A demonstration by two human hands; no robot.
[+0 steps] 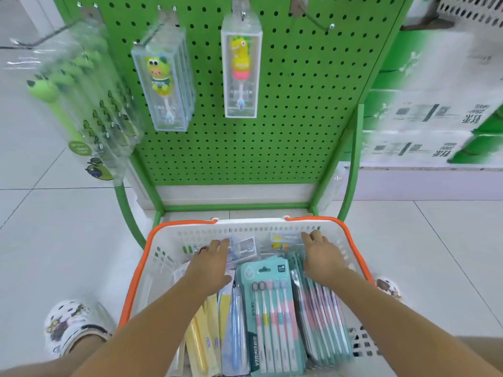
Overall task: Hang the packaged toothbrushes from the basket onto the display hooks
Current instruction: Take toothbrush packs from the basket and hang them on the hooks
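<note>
White tiled floor carries orange-rimmed white basket, green pegboard stand's feet, person's two patterned clogs.

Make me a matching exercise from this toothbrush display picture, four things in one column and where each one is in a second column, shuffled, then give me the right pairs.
Things:
1. Clear box with the yellow dinosaur toothbrush
2. Teal card pack of five pastel toothbrushes
3. Bare metal hook
4. Yellow slim toothbrush packs

Places:
A. Left part of the white, orange-rimmed basket
B. Upper right of the green pegboard
C. Hanging at the pegboard's top middle
D. Middle of the basket, between the two forearms

Pairs: 1-C, 2-D, 3-B, 4-A
</note>
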